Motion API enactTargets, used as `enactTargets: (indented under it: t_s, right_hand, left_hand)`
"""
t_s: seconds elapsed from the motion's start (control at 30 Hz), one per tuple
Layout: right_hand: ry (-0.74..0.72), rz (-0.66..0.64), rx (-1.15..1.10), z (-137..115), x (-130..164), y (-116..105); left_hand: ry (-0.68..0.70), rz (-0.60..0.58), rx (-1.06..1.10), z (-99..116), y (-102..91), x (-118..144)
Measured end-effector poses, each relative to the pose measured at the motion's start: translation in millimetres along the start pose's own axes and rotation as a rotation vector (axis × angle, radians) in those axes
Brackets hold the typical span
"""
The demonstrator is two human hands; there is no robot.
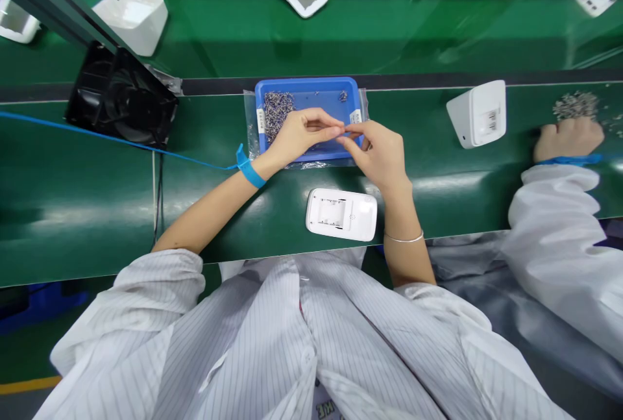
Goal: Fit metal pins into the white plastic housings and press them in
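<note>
The grip is a double pinch: the left hand (pixel 299 134) and right hand (pixel 377 154) meet fingertip to fingertip over the near right part of the blue tray (pixel 311 86), closed on something too small to make out, probably a screw. The pile of screws (pixel 276 110) lies in the tray's far left corner, nearer the left hand. The white device (pixel 341 214) lies on the table (pixel 97 199) just toward the person, long axis left to right, closer to the right hand.

We see our left hand (pixel 296 137) and right hand (pixel 377 154) meeting fingertip to fingertip over the blue tray (pixel 311 89) of small screws (pixel 276 110), with a white device (pixel 341 214) lying near us.
</note>
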State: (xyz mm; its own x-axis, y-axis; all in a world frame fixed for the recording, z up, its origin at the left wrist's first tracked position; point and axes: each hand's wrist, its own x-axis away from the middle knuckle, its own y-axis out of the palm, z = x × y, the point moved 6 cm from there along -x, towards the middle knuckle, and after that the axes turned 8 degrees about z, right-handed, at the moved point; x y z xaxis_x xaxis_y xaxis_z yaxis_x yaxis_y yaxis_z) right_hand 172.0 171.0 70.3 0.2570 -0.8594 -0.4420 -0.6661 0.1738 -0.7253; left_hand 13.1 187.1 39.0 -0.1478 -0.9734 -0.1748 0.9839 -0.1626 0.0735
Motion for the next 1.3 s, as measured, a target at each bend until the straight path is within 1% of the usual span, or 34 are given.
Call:
enactTargets:
  t_s: [0.07, 0.13, 0.2, 0.3, 0.4, 0.47, 0.53, 0.57, 0.6, 0.67, 0.7, 0.73, 0.8, 0.87, 0.9, 1.0, 1.13, 1.3]
  right_hand:
    - [0.036, 0.058, -0.098, -6, 4, -10]
    - [0.059, 0.066, -0.166, -16, 11, -23]
    - [0.061, 0.034, -0.17, -30, 23, -37]
    - [0.061, -0.048, -0.164, -52, 47, -58]
    - [0.099, -0.129, -0.271, -68, 73, -68]
    - [0.186, -0.097, -0.344, -72, 88, -71]
    - [0.311, -0.038, -0.332, -70, 102, -71]
    - [0.365, -0.03, -0.289, -69, 109, -70]
    - [0.404, -0.048, -0.231, -68, 115, -68]
    - [0.419, -0.134, -0.115, -68, 126, -62]
    - [0.409, -0.189, -0.075, -68, 130, -58]
    - [0.4, -0.249, -0.047, -68, 134, -53]
    - [0.39, -0.358, 0.009, -66, 139, -42]
    - [0.39, -0.407, 0.103, -63, 141, -31]
    - [0.391, -0.406, 0.162, -61, 140, -27]
    - [0.402, -0.347, 0.301, -56, 133, -19]
    - [0.392, -0.333, 0.307, -54, 128, -9]
    - [0.443, -0.329, 0.294, -50, 130, -9]
  left_hand:
    - [-0.013, -0.033, 0.109, 6, 6.6, 4]
    - [0.002, -0.079, 0.166, 14, 13.6, 10]
    - [0.013, -0.157, 0.186, 23, 21.9, 18]
    - [0.004, -0.322, 0.215, 33, 37.5, 35]
    - [-0.024, -0.457, 0.248, 40, 50.7, 54]
    - [-0.051, -0.497, 0.251, 42, 53.7, 61]
    - [-0.047, -0.561, 0.175, 42, 53.0, 65]
    - [-0.034, -0.621, 0.097, 41, 52.3, 66]
    - [-0.02, -0.7, -0.001, 38, 51.7, 69]
    - [0.003, -0.885, -0.203, 29, 51.1, 77]
    - [0.015, -0.953, -0.283, 24, 50.8, 81]
    - [0.032, -0.987, -0.347, 20, 50.8, 84]
    - [0.082, -0.979, -0.438, 11, 53.2, 87]
    - [0.1, -0.936, -0.491, 2, 57.9, 88]
    - [0.092, -0.926, -0.51, -4, 60.7, 90]
    - [0.076, -0.901, -0.538, -16, 67.0, 95]
    - [0.115, -0.823, -0.511, -20, 67.8, 100]
    - [0.121, -0.777, -0.51, -22, 65.9, 102]
